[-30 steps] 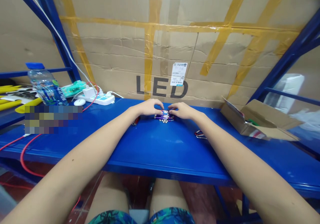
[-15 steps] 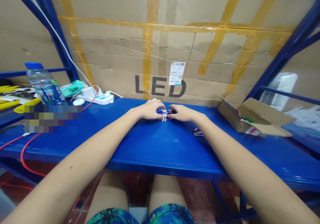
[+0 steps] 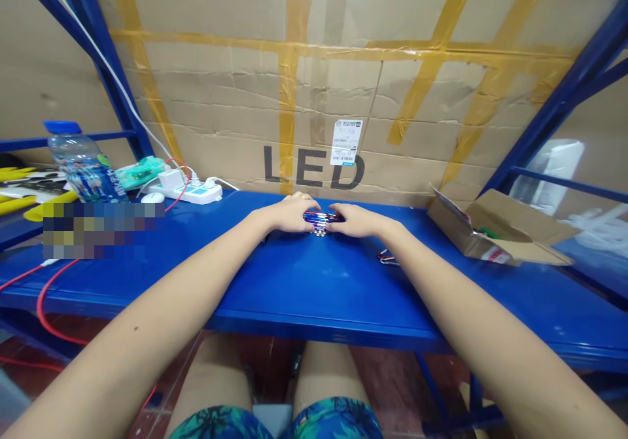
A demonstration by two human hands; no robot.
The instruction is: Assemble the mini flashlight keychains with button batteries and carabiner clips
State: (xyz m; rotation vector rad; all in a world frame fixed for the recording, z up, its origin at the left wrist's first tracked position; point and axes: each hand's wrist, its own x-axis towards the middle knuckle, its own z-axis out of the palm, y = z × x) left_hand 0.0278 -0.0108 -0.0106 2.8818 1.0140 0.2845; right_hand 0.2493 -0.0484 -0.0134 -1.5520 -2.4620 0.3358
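Near the back of the blue shelf, a bundle of shiny blue, red and silver carabiners (image 3: 320, 221) is held between both hands. My left hand (image 3: 293, 213) curls round its left end, thumb in front and fingers behind. From the other side, my right hand (image 3: 354, 220) closes on the right end with thumb and fingers. The fingertips partly cover the bundle, so its separate pieces are hard to make out. Beside my right forearm lies a red and silver carabiner (image 3: 387, 257), partly hidden by the arm.
A taped cardboard box (image 3: 226, 112) marked LED forms the back wall. An open small carton (image 3: 495, 229) stands on the right. To the left are a water bottle (image 3: 86, 164), a white power strip (image 3: 196, 193) and red cables (image 3: 46, 301). The blue shelf's front edge (image 3: 318, 331) runs above my legs.
Both hands stay round the carabiners and have shifted very slightly. The bundle shows a little differently between the fingers. The whole view has moved by a small amount.
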